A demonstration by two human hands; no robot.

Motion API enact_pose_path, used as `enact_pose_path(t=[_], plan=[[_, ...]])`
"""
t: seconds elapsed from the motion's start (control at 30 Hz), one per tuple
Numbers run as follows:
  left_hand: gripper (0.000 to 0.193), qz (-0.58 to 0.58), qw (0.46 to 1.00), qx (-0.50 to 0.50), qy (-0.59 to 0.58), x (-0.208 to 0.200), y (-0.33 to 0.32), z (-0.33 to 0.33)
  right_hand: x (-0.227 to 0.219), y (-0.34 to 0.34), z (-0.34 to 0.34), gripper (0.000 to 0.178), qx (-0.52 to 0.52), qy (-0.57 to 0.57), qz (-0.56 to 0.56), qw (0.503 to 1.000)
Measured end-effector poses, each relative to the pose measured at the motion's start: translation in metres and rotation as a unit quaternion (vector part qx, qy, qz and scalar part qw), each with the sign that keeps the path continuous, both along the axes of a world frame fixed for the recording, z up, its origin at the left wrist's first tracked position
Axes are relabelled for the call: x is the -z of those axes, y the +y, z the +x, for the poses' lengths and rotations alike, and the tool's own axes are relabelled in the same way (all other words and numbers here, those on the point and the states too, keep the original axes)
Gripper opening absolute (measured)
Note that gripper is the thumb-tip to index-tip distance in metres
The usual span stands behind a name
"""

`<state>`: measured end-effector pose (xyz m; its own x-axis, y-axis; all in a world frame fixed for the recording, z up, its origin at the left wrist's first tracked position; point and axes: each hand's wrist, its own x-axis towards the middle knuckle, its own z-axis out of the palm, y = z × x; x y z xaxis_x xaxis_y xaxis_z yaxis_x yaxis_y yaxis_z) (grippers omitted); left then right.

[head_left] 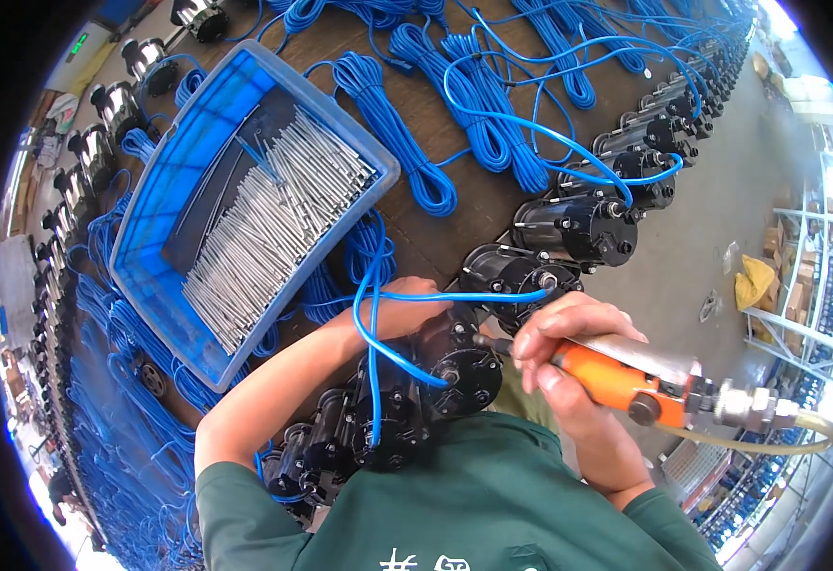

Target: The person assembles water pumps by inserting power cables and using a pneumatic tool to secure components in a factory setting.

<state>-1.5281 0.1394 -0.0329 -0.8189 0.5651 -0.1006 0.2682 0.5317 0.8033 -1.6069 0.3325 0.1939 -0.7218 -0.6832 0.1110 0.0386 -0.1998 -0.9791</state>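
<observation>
My right hand (568,347) is wrapped round an orange and silver air screwdriver (616,381), with a hose on its back end. The tool's tip points left at the end face of a black cylindrical motor housing (469,366), close to its rim; whether it touches a screw I cannot make out. A blue cable comes out of this housing's end. My left hand (411,303) lies at the far side of the same housing, its fingers mostly hidden behind it and a blue cable (454,297).
A blue plastic bin (359,119) of long metal rods (274,209) stands on the brown table, left of centre. Coiled blue cables (478,105) cover much of the tabletop. More black housings (578,228) line the table's edge. Shelving (806,285) stands at the right.
</observation>
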Motion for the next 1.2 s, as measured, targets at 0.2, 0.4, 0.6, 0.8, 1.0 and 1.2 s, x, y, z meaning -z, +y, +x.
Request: enact_pose_path(t=[0.2, 0.4, 0.6, 0.8, 1.0, 1.2], plan=[[0.015, 0.011, 0.999, -0.020, 0.024, 0.017, 0.003, 0.007, 0.038, -0.022, 0.005, 0.020, -0.048, 0.115, 0.037, 0.992], [0.031, -0.033, 0.995, -0.096, -0.017, 0.003, -0.008, 0.026, 0.051, -0.023, 0.015, 0.024, -0.049, 0.119, 0.028, 0.991], [0.023, 0.102, 0.971, -0.216, -0.014, -0.025, -0.013, 0.089, 0.049, -0.025, 0.020, 0.036, -0.007, 0.071, -0.008, 0.997], [0.023, 0.072, 0.963, -0.255, 0.051, 0.020, -0.001, 0.107, -0.039, -0.011, 0.058, 0.035, 0.005, 0.046, -0.011, 0.999], [0.021, 0.050, 0.973, -0.221, 0.035, 0.020, -0.007, 0.104, -0.005, -0.035, 0.080, 0.028, -0.095, 0.119, 0.022, 0.988], [0.031, 0.011, 0.977, -0.205, 0.062, 0.031, -0.002, 0.107, 0.025, -0.053, 0.069, 0.018, -0.179, 0.238, 0.013, 0.955]])
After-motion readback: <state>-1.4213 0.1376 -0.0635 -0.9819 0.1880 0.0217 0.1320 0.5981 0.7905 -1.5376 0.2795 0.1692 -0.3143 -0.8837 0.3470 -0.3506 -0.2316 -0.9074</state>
